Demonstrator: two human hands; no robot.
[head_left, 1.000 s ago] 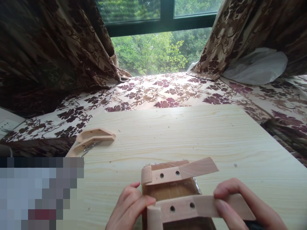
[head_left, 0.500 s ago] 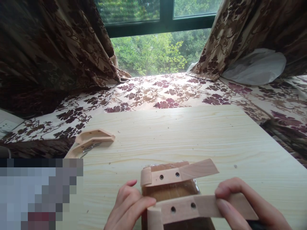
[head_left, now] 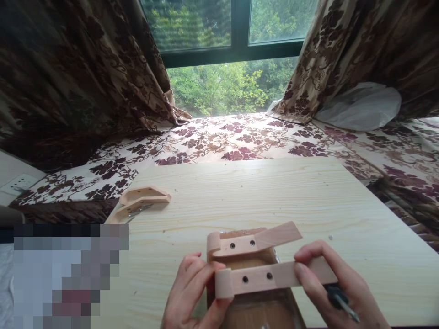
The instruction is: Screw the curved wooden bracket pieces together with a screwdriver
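Here, both hands, left hand and right hand, pinching the near wooden bracket over a brown box.

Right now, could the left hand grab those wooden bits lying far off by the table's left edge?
Probably yes: the left hand touches the near wooden bar, and only bare table lies between it and the wooden pieces.

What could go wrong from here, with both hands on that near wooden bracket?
1. The right hand pinches the near wooden bracket while also holding a dark-handled tool; either might slip.
2. The bracket sits on the brown wooden piece with both screw holes showing no screws, so it may shift.
3. The left hand steadies only its curved end.
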